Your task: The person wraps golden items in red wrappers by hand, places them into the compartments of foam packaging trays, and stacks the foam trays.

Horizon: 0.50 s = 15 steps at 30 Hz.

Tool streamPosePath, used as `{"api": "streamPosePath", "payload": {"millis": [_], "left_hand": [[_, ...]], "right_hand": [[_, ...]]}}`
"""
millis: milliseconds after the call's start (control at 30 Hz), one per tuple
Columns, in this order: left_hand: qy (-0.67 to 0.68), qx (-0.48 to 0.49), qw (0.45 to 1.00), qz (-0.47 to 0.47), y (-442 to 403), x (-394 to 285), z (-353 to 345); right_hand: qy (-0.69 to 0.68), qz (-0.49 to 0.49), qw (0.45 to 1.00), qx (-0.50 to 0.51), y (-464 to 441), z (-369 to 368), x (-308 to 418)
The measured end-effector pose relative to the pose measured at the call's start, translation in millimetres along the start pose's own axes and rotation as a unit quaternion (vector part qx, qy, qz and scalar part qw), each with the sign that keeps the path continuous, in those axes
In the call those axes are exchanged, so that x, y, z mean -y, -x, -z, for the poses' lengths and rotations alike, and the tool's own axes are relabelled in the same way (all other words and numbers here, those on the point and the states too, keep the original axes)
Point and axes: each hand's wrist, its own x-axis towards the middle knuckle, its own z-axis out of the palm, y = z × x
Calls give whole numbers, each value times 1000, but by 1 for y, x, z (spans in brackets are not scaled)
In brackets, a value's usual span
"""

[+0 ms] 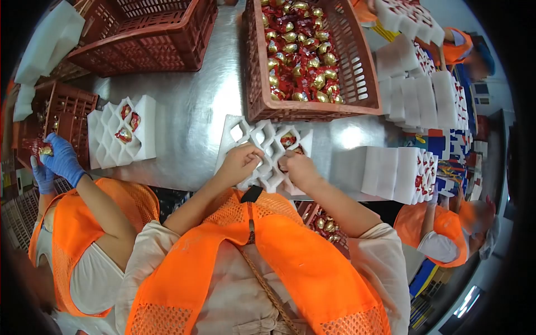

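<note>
Middle foam tray [272,162]: two wrapped pieces [288,139] visible. Left foam tray [147,125]: three. Large crates [312,110]: two. Blue gloves [62,160]: two.

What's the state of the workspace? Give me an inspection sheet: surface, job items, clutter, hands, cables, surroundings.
Surface: shiny metal table, reflecting light.
Job items: white foam tray at the near edge, at least two wrapped pieces showing on its right; beyond it, a crate with many more, gold and red.
Clutter: second tray at left, three pieces showing; foam stack at right; another crate at far left.
Left hand: over the tray, fingers bunched; grip unclear.
Right hand: at the tray's right, near the pieces; grip unclear.
Cables: nothing seen.
Surroundings: co-worker in blue gloves at left; people in orange vests at right.
</note>
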Motion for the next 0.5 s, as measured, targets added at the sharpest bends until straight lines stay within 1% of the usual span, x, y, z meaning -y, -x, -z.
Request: {"api": "streamPosePath", "payload": {"millis": [67,167,233,300,367,400,433,467,500], "left_hand": [[-18,-5,1000,-4,0,3,-1],[-33,-25,998,-38,-1,2,-2],[-31,-23,999,-39,0,2,-3],[-37,-17,999,-29,0,3,-1],[-32,-26,998,-39,2,1,0],[-26,-20,999,-29,3,5,-1],[-20,-11,1000,-20,3,5,-1],[-27,-15,999,-22,3,-1,-1],[-33,-13,999,-28,3,-2,-2]], "right_hand": [[78,21,997,10,-4,-8,4],[95,7,995,-18,-5,-13,11],[97,7,995,-15,2,0,10],[65,47,995,53,7,34,14],[-23,94,988,-124,7,97,25],[-122,49,978,-163,1,137,26],[-221,2,954,-201,-13,172,17],[-98,10,973,-211,-35,195,0],[29,16,975,-218,-55,218,-15]]}}
